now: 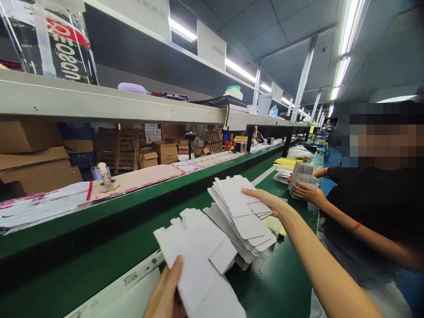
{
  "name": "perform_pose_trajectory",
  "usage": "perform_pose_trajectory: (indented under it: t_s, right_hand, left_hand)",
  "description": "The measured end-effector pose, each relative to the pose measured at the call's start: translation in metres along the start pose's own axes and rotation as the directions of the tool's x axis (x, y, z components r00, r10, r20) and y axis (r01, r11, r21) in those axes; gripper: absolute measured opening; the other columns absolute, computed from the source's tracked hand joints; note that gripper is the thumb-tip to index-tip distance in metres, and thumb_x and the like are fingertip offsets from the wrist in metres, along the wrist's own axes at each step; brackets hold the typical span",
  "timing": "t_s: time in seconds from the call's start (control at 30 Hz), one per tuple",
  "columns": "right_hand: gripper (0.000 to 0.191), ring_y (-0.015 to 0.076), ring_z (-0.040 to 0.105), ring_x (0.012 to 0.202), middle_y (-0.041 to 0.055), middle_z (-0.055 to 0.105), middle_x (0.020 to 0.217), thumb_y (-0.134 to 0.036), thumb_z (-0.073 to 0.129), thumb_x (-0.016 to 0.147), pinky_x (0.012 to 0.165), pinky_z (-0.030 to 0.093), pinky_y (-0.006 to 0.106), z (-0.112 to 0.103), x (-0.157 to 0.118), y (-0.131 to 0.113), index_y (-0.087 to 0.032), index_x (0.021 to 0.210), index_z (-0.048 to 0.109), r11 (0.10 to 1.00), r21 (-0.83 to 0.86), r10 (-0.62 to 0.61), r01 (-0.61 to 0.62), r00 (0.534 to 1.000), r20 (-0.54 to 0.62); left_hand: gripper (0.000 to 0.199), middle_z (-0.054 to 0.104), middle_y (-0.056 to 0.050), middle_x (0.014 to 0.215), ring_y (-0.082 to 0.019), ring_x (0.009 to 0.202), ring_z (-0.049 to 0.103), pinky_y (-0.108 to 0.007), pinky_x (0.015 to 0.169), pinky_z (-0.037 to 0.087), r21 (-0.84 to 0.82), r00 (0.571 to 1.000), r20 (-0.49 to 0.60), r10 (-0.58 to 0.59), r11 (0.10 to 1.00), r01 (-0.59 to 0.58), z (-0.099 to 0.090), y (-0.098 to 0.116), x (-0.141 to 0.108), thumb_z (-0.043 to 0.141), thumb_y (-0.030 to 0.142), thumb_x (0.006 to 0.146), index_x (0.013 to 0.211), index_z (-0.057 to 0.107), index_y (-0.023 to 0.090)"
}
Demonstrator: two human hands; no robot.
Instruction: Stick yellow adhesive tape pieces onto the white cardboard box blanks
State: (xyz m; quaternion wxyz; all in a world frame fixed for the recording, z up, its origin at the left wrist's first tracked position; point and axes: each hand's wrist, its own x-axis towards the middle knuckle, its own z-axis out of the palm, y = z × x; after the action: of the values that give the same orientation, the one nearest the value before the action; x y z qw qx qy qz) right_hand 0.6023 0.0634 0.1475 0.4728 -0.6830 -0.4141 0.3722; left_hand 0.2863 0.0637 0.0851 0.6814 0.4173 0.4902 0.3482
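My left hand (168, 282) grips a flat, folded white carton (195, 260) at its near left edge, thumb on top. Whether more than one blank lies in that hand is hidden. My right hand (265, 201) is closed on the right side of a fanned stack of flat white cartons (240, 207), with the thumb on the top one. The stack is tilted over the green work surface (278, 265), just beyond and right of the left-hand carton. Beneath the right hand lies something pale yellow (275, 225), partly covered.
To the right a co-worker's hands (306, 190) hold grey-white cartons (302, 174). Yellow sheets (286, 163) and a plastic bag (300, 152) lie farther along the bench. A shelf (132, 104) runs overhead with a large clear bottle (62, 48). Cardboard boxes (165, 152) stand behind.
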Motion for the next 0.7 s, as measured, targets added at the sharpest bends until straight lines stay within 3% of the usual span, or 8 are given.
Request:
perform_pose_trajectory:
  t_s: [0.1, 0.17, 0.23, 0.33, 0.43, 0.53, 0.7]
  right_hand:
    - [0.041, 0.0174, 0.063, 0.060, 0.0119, 0.069, 0.078, -0.047, 0.061, 0.068, 0.049, 0.052, 0.025, 0.003, 0.025, 0.001, -0.010, 0.084, 0.060, 0.987, -0.152, 0.072, -0.059, 0.994, 0.079]
    - [0.045, 0.0192, 0.064, 0.064, 0.0116, 0.068, 0.082, -0.050, 0.065, 0.062, 0.053, 0.052, 0.026, 0.003, 0.036, 0.003, -0.011, 0.086, 0.061, 0.963, -0.257, 0.111, -0.080, 0.988, 0.109]
    - [0.054, 0.0220, 0.063, 0.078, 0.0114, 0.066, 0.095, -0.052, 0.068, 0.057, 0.065, 0.052, 0.029, 0.002, 0.045, 0.005, -0.013, 0.093, 0.060, 0.933, -0.352, 0.113, -0.070, 0.988, 0.103]
    - [0.070, 0.0258, 0.051, 0.106, 0.0113, 0.052, 0.120, -0.056, 0.068, 0.054, 0.090, 0.041, 0.033, 0.000, 0.054, 0.009, -0.016, 0.109, 0.054, 0.886, -0.464, 0.048, -0.013, 0.997, 0.063]
    - [0.074, 0.0282, 0.043, 0.113, 0.0109, 0.047, 0.126, -0.060, 0.064, 0.056, 0.097, 0.033, 0.035, 0.000, 0.055, 0.012, -0.017, 0.115, 0.052, 0.844, -0.535, 0.005, 0.036, 0.997, 0.075]
    - [0.072, 0.0273, 0.043, 0.114, 0.0075, 0.047, 0.127, -0.063, 0.057, 0.061, 0.098, 0.032, 0.035, 0.003, 0.051, 0.013, -0.022, 0.119, 0.049, 0.820, -0.569, -0.002, 0.062, 0.994, 0.106]
    - [0.064, 0.0239, 0.044, 0.115, 0.0010, 0.045, 0.129, -0.061, 0.050, 0.069, 0.099, 0.031, 0.033, 0.008, 0.044, 0.015, -0.027, 0.123, 0.046, 0.803, -0.589, -0.029, 0.090, 0.993, 0.113]
  left_hand:
    - [0.047, 0.061, -0.010, 0.109, -0.023, 0.099, 0.058, -0.035, 0.078, 0.049, -0.181, 0.974, 0.210, -0.087, 0.975, 0.127, 0.023, -0.001, 0.019, 0.049, 0.041, 0.080, 0.121, 0.039, 0.021]
    - [0.047, 0.056, -0.010, 0.116, -0.022, 0.099, 0.057, -0.033, 0.077, 0.050, -0.242, 0.946, 0.312, -0.092, 0.955, 0.173, 0.026, -0.004, 0.029, 0.052, 0.037, 0.079, 0.120, 0.037, 0.022]
    - [0.042, 0.057, -0.011, 0.115, -0.020, 0.092, 0.060, -0.029, 0.071, 0.051, -0.234, 0.932, 0.360, -0.052, 0.961, 0.144, 0.022, -0.008, 0.036, 0.053, 0.037, 0.078, 0.114, 0.041, 0.020]
    - [0.043, 0.065, -0.009, 0.087, -0.014, 0.058, 0.062, -0.022, 0.049, 0.049, -0.051, 0.912, 0.410, 0.004, 0.998, 0.019, 0.012, -0.013, 0.046, 0.056, 0.048, 0.071, 0.098, 0.046, 0.016]
    - [0.050, 0.056, 0.002, 0.053, -0.008, 0.033, 0.050, -0.015, 0.030, 0.034, 0.314, 0.929, 0.371, 0.020, 0.938, -0.145, 0.004, -0.016, 0.055, 0.048, 0.064, 0.066, 0.081, 0.045, 0.016]
    - [0.048, 0.050, 0.004, 0.045, -0.008, 0.030, 0.046, -0.015, 0.030, 0.029, 0.535, 0.945, 0.319, 0.067, 0.811, -0.238, -0.002, -0.016, 0.062, 0.035, 0.066, 0.071, 0.069, 0.042, 0.018]
    - [0.046, 0.050, 0.002, 0.044, -0.011, 0.034, 0.049, -0.019, 0.036, 0.031, 0.637, 0.961, 0.250, 0.119, 0.727, -0.255, -0.003, -0.017, 0.063, 0.030, 0.063, 0.075, 0.059, 0.038, 0.020]
